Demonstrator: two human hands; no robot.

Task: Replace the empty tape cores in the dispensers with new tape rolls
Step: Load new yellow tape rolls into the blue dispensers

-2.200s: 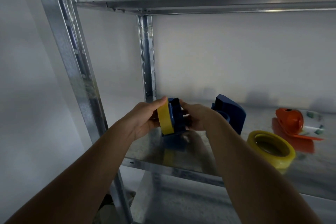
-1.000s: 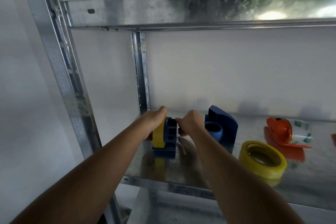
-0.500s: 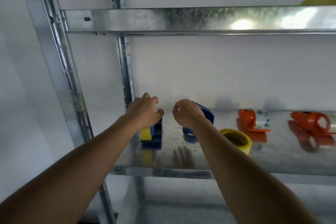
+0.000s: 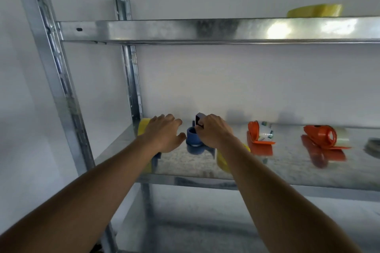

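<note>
Two hands work on the metal shelf (image 4: 287, 170): the right hand (image 4: 213, 131) grips the blue dispenser (image 4: 194, 137), the left hand (image 4: 163, 133), fingers relaxed, hovers beside it over a yellow tape roll (image 4: 143, 126).

On the shelf (image 4: 287, 170), two dispensers (image 4: 259, 135) sit right of the empty-core dispenser (image 4: 194, 138); the loaded dispenser (image 4: 144, 127) stands left of it. A loose roll (image 4: 221, 160) lies just right of the empty-core dispenser and nearer the shelf's front edge.

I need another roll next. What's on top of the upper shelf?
A yellow tape roll lies on the upper shelf, toward the right. The shelf's front edge hides its bottom and anything behind it.
</note>
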